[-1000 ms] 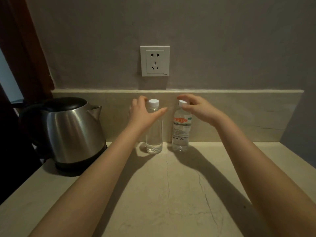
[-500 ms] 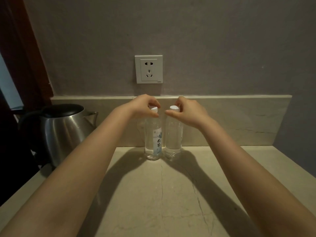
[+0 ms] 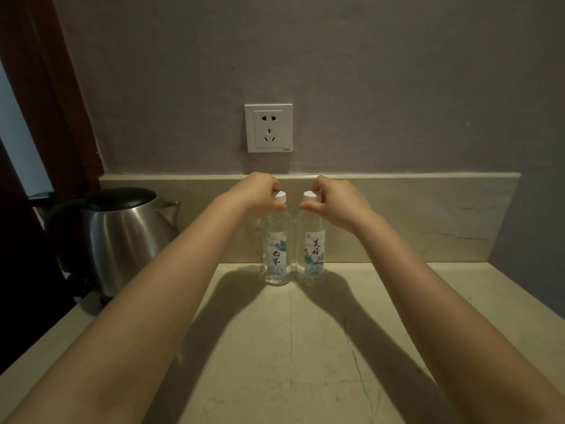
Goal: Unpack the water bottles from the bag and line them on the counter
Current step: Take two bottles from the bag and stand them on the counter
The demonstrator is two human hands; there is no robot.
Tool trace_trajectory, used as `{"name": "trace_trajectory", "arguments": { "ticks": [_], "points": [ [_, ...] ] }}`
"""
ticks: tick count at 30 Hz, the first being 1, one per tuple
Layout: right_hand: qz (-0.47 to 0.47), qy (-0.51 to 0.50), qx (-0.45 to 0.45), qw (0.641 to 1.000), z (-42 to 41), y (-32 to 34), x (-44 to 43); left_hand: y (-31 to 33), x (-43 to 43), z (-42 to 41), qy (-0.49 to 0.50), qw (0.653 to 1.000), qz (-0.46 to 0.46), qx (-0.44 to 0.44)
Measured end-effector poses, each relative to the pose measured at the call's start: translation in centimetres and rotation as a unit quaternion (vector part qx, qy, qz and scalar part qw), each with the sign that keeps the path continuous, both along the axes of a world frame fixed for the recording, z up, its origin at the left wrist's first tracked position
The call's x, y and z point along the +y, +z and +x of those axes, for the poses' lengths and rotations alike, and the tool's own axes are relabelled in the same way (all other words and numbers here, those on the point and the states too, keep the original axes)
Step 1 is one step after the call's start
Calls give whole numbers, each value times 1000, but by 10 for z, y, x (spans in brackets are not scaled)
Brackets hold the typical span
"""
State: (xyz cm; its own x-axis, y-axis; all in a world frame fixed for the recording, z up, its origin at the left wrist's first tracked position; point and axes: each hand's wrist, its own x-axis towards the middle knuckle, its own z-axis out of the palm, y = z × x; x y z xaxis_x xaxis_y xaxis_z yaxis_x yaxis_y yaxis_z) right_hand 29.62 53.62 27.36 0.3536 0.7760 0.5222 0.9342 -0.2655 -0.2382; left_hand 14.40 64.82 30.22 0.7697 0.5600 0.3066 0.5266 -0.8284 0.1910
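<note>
Standing side by side at the back of the pale veined stone worktop (image 3: 290, 347), two clear plastic water bottles with white caps are upright and just beside each other, close to the low stone upstand. The left bottle (image 3: 277, 249) carries a pale label with dark brush characters, and so does the right bottle (image 3: 312, 249). The left hand (image 3: 260, 192) is pinched around the left bottle's neck just under its white cap (image 3: 280, 195), its fingers curled on it. The right hand (image 3: 331, 200) grips the right bottle in the same way, thumb and fingers closed at the cap (image 3: 310, 195). Both bare forearms reach in from the near edge and throw dark shadows on the stone. A brushed steel kettle with a black lid (image 3: 122, 237) sits at the left, apart from the bottles. A white wall socket (image 3: 268, 127) is fixed to the grey wall above them.
</note>
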Motion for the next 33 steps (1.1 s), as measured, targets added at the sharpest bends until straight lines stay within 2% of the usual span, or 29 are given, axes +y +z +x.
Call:
{"name": "trace_trajectory", "arguments": {
  "ticks": [3, 7, 11, 19, 24, 29, 33],
  "points": [
    [2, 8, 13, 1000, -1, -5, -2, -3, 1, -1, -8, 1000, -8, -8],
    [-43, 93, 114, 988, 0, 0, -7, -7, 0, -3, 6, 999, -15, -48],
    [-29, 107, 77, 991, -1, 6, -1, -4, 0, 0, 14, 999, -4, -35],
    [-26, 111, 86, 990, 1, 5, 16, -8, 5, 1, 26, 998, -2, -58],
    [-8, 83, 27, 996, -1, -6, 19, -13, 5, -1, 24, 996, -9, -83],
    [-5, 65, 35, 997, -3, -14, 18, -17, 2, -2, 22, 995, -5, -98],
    [20, 84, 100, 991, -5, -17, 9, -20, 2, -8, 23, 995, -2, -95]
  ]
}}
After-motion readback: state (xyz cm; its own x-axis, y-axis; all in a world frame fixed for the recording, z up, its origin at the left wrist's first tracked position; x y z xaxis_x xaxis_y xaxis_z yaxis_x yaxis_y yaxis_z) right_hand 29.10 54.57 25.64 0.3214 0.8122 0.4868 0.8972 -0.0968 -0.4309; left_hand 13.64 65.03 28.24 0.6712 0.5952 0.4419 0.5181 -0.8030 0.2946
